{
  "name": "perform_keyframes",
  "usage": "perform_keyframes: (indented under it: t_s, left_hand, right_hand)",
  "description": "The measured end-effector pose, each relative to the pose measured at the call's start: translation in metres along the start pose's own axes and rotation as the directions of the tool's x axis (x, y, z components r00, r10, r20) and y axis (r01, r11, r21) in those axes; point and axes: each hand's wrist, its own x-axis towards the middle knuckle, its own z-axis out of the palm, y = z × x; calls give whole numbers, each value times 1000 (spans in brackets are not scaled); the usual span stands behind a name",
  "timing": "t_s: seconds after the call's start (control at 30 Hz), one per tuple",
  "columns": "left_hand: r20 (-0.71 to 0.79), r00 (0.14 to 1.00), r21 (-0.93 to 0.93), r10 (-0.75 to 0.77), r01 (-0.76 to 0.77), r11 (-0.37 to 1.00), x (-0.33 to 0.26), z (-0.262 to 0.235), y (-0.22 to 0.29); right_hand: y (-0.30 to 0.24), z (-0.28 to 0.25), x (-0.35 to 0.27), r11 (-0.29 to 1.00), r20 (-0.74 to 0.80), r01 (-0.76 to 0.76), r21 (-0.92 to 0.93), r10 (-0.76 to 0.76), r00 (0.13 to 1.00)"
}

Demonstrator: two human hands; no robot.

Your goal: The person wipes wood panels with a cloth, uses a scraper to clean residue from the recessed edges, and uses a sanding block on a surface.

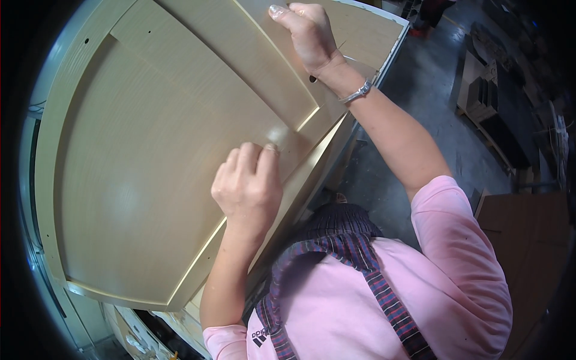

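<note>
A large pale wood-coloured framed panel [138, 174] with recessed fields and small dark holes lies in front of me, like a furniture door. Over its middle rail, close to the near edge, is my left hand [247, 183], fingers curled and thumb drawn in against them. Farther off to the right, my right hand [307, 39] is closed above the panel, its thumb pointing left with a whitish tip. Whatever either hand pinches, if anything, is hidden by the fingers. A silvery bracelet [358, 91] circles my right wrist.
Another pale board [357, 30] with a white edge lies beyond my right hand. Dark stacked boards [489, 99] rest on the grey floor [414, 120] at right. A brown board [528, 240] stands at lower right. Cluttered items [141, 336] show below the panel's near left corner.
</note>
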Motion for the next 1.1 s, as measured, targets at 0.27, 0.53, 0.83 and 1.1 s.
perform_keyframes:
  t_s: [0.27,0.53,0.83,1.1]
  left_hand:
    - [20,1000,-115,13,-11,993,-23,-21,-8]
    - [15,986,-69,-165,166,984,-45,-33,-12]
    - [3,966,-121,-258,257,959,-85,-64,-21]
    - [-132,715,117,-687,699,705,-193,-185,-67]
  right_hand:
    - [1,5,-2,980,64,-94,177,84,994]
    - [14,6,0,998,49,28,56,-30,998]
    - [40,-11,7,812,24,-360,459,394,919]
    - [20,-13,8,807,-106,-390,443,479,871]
